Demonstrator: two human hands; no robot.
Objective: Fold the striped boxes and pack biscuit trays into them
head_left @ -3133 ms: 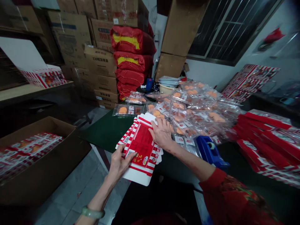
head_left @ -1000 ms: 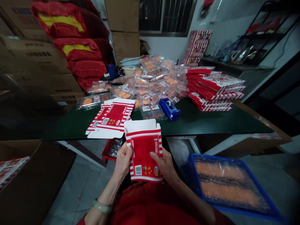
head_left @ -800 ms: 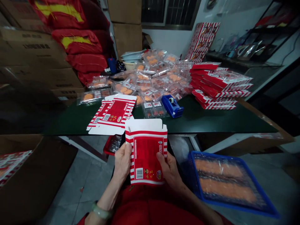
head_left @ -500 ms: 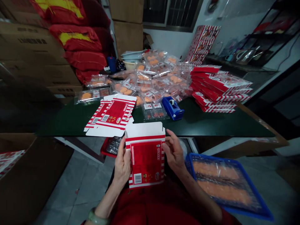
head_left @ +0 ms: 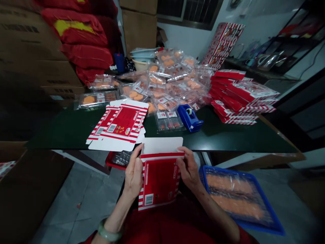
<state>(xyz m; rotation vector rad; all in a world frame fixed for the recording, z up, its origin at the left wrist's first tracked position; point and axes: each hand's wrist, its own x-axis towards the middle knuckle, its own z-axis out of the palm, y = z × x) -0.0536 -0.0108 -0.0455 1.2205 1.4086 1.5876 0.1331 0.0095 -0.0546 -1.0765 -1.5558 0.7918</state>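
Note:
Between my hands, over my lap at the table's front edge, is a red and white striped cardboard box with a barcode at its lower left. Its white top flap stands up. My left hand grips the left side, thumb on the front face. On the right side my right hand holds the upper corner, with fingers at the base of the flap. Flat unfolded cartons of the same print lie on the table to the left. A blue tape dispenser stands beyond the box, slightly right.
Clear plastic packs of food are heaped on the dark green table. Filled striped boxes are stacked at the right. A blue crate with wrapped orange food sits low right. Brown cartons and red sacks rise at the left.
The box sits slightly lower and its top flap shows as a plain upright panel. My right hand has closed in onto the upper right corner, its fingers now against the box.

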